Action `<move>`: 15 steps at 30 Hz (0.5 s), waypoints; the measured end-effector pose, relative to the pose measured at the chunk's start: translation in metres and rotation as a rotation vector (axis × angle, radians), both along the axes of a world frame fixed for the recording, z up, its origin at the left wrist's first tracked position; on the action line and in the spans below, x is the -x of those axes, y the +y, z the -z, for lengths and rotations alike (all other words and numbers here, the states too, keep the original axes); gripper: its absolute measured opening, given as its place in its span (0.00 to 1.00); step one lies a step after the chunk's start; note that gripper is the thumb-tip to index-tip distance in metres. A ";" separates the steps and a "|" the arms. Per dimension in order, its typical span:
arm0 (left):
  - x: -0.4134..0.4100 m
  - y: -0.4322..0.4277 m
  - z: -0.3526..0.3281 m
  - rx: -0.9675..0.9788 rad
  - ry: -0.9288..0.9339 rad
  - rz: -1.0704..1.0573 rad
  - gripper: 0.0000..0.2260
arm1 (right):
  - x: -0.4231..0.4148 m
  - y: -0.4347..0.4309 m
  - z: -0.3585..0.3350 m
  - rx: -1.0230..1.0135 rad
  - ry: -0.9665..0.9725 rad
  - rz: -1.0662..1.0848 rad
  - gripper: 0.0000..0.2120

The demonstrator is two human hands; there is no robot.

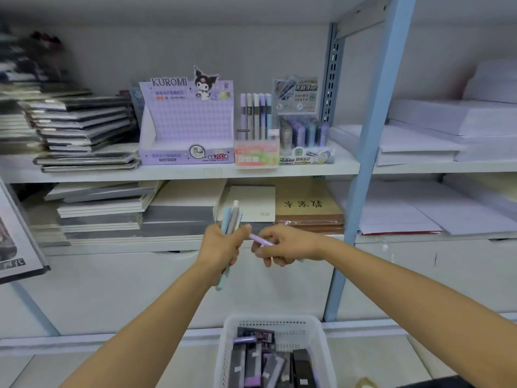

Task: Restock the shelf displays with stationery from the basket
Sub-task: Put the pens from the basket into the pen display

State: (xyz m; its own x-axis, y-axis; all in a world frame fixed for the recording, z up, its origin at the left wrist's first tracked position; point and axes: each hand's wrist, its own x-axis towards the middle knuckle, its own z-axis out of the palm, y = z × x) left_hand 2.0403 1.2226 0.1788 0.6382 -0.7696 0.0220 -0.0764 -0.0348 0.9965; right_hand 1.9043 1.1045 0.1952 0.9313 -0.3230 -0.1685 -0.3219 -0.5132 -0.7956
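A bunch of pens [232, 217] is being gripped in the left hand's [221, 246] curled fingers [244, 229] while one purple pen [261, 238] is being pinched just beside them by the right hand [282, 246], above the basket [235, 326]; pulled carelessly, the bunch could be loosened and dropped.

Notebook stacks [84, 124] left; paper reams [447, 127] right of blue post [372, 135].

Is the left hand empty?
No, the left hand grips a bundle of pens while the right hand pinches a purple pen.
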 end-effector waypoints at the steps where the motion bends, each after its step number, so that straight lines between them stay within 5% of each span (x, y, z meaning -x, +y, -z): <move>1: -0.004 0.001 -0.006 0.032 0.038 -0.031 0.11 | 0.003 -0.004 -0.009 -0.032 -0.027 0.000 0.10; 6: -0.022 0.006 -0.041 0.149 0.223 -0.093 0.12 | 0.021 -0.023 -0.048 -0.171 -0.343 0.135 0.08; 11: -0.018 -0.004 -0.089 0.179 0.125 0.044 0.16 | 0.016 -0.028 -0.093 -0.370 -0.838 0.240 0.08; 15: -0.020 -0.018 -0.127 0.266 0.143 0.127 0.13 | 0.005 -0.038 -0.142 -0.211 -1.042 0.336 0.08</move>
State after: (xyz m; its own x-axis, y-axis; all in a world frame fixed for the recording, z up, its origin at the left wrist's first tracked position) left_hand 2.0601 1.2046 0.3053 0.5483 -0.8227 0.1500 0.0775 0.2286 0.9704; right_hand 1.8989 1.0667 0.3369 0.5201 -0.6420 0.5633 0.4573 -0.3477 -0.8185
